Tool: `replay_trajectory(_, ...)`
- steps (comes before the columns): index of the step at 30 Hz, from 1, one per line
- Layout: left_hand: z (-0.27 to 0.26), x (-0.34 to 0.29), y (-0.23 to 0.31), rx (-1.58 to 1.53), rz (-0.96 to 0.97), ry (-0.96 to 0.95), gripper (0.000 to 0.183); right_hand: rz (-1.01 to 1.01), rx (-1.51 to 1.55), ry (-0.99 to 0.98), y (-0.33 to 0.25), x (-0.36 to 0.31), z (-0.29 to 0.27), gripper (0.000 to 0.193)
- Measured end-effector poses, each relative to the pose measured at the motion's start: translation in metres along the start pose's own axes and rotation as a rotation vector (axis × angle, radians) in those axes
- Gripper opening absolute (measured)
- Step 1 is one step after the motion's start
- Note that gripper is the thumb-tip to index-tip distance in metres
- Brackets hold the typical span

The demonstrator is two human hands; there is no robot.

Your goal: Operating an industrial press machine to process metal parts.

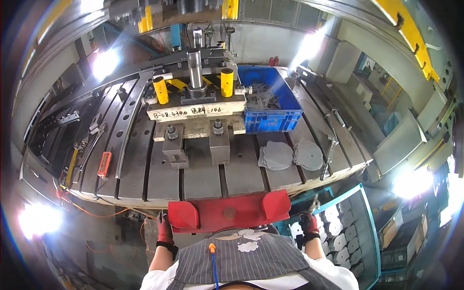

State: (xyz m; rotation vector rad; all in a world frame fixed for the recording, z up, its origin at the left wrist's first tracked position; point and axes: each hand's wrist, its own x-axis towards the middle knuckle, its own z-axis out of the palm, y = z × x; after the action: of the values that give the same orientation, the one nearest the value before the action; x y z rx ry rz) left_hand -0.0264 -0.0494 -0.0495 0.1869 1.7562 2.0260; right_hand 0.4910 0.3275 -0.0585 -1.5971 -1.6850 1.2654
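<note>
The left hand (165, 230), gloved in red and black, and the matching right hand (308, 224) are flanking a wide red metal panel (244, 220) before the slotted grey steel table (200, 183); I can't tell how their fingers are set. Beyond, flat grey metal plates (276, 155) are lying near a blue plastic crate (273, 122).

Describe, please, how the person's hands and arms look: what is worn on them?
The left hand and the right hand wear red gloves with dark areas. A black band goes around each wrist. Bare forearms show between these bands and white sleeves. I see no cables on the arms.
</note>
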Motion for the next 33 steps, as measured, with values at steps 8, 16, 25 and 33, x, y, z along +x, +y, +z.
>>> replay_trajectory(8, 0.042, 0.006, 0.016, 0.172, 0.132, 0.172, 0.03, -0.243, 0.617, 0.0, -0.215, 0.039, 0.022, 0.034)
replay_trajectory(16, 0.056, -0.007, 0.042, 0.245, 0.153, 0.185, 0.031, -0.651, 0.375, -0.42, -0.447, 0.126, 0.126, 0.042)
replay_trajectory(25, 0.047, -0.008, 0.023, 0.217, 0.217, 0.277, 0.033, -1.185, -0.056, 0.013, -0.647, 0.223, 0.244, 0.035)
replay_trajectory(33, 0.056, 0.0, 0.029, 0.271, 0.212, 0.268, 0.035, -0.888, -0.62, -0.17, -0.66, 0.32, 0.273, 0.054)
